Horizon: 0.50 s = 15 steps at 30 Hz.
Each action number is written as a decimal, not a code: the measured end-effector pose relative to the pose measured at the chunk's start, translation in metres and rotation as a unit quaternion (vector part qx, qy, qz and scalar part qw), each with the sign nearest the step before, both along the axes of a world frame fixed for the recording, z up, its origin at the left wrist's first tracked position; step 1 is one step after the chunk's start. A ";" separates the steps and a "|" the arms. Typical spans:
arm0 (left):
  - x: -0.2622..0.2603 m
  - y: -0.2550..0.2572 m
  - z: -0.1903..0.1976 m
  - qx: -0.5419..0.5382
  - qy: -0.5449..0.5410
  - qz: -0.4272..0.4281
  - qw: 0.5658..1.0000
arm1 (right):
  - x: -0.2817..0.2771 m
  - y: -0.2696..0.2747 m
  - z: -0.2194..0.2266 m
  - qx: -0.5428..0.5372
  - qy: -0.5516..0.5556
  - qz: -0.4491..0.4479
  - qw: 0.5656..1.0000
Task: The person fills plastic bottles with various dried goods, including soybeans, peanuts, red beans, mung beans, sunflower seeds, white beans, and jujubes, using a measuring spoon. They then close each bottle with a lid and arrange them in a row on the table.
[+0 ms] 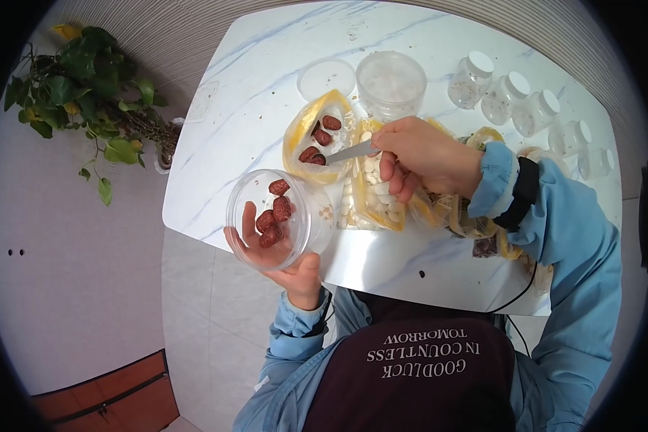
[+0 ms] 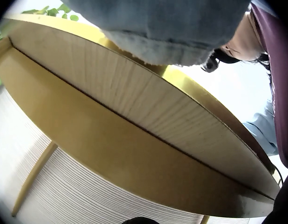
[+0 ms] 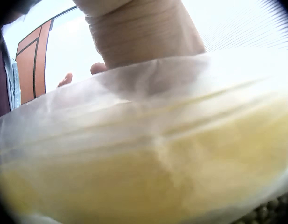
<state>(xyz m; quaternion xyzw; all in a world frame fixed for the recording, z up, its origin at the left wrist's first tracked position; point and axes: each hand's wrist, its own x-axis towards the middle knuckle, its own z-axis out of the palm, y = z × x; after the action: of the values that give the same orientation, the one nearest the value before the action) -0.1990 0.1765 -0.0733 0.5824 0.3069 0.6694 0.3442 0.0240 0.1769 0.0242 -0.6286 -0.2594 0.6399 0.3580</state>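
In the head view my left hand (image 1: 295,277) grips a clear plastic jar (image 1: 306,234) from below, tilted with its mouth toward me. Several red dates (image 1: 281,209) lie inside it. Just beyond stands an open yellow-edged bag (image 1: 292,144) with more dates (image 1: 331,123). My right hand (image 1: 428,155) holds a metal spoon (image 1: 353,151) by its handle, and the far end reaches a date in that bag. Beneath this hand is a bag of white pieces (image 1: 381,205). A translucent bag (image 3: 148,144) hides much of the right hand (image 3: 144,35) in the right wrist view.
A round clear tub (image 1: 390,83) and a flat clear lid (image 1: 326,79) are at the back. Several small white-lidded jars (image 1: 507,97) line the right side. More filled bags (image 1: 475,216) lie under the right forearm. The table edge (image 1: 201,234) runs beneath the held jar.
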 end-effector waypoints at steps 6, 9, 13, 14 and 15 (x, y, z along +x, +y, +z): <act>-0.001 -0.001 -0.001 0.037 0.030 0.014 0.999 | -0.006 0.000 -0.002 -0.009 0.015 -0.029 0.999; -0.001 -0.003 0.002 0.017 0.025 0.005 1.000 | -0.006 0.000 -0.001 0.002 0.004 -0.038 0.999; -0.006 -0.002 0.000 -0.002 0.056 -0.018 0.998 | 0.001 -0.006 0.008 0.018 0.001 -0.031 0.999; -0.006 -0.002 0.000 -0.002 0.059 -0.018 0.998 | 0.003 -0.008 0.013 0.038 -0.004 -0.033 0.999; -0.006 -0.002 0.001 -0.002 0.062 -0.017 0.998 | 0.004 -0.011 0.019 0.058 -0.009 -0.034 0.998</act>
<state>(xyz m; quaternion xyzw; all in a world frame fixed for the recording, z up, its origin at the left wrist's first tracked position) -0.2048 0.1747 -0.0725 0.6276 0.3190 0.6253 0.3368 0.0279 0.1660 0.0430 -0.6206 -0.2778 0.6057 0.4132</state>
